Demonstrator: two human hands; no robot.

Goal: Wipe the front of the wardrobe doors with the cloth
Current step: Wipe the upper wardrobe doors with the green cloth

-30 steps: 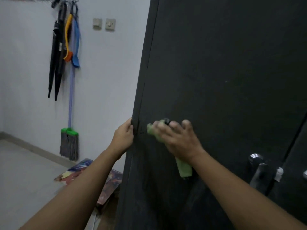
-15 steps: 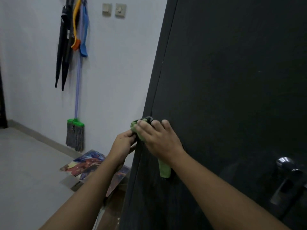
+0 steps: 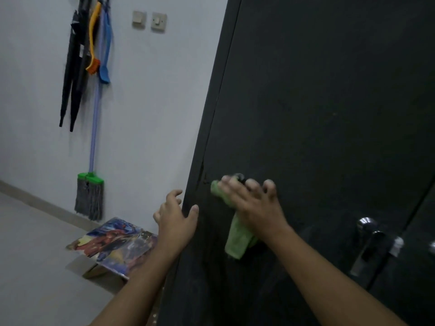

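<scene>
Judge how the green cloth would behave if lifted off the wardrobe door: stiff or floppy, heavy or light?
Probably floppy: the green cloth hangs limp below the right hand pressing it to the wardrobe door. Likely light, since spread fingers alone seem to keep it up.

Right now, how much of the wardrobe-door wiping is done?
Done: hard to tell; the dark door shows no clear wiped patch. In hand: the right hand presses the green cloth on it near its left edge, the left hand at that edge. Left: seemingly the area above, the handles, and the second door.
</scene>
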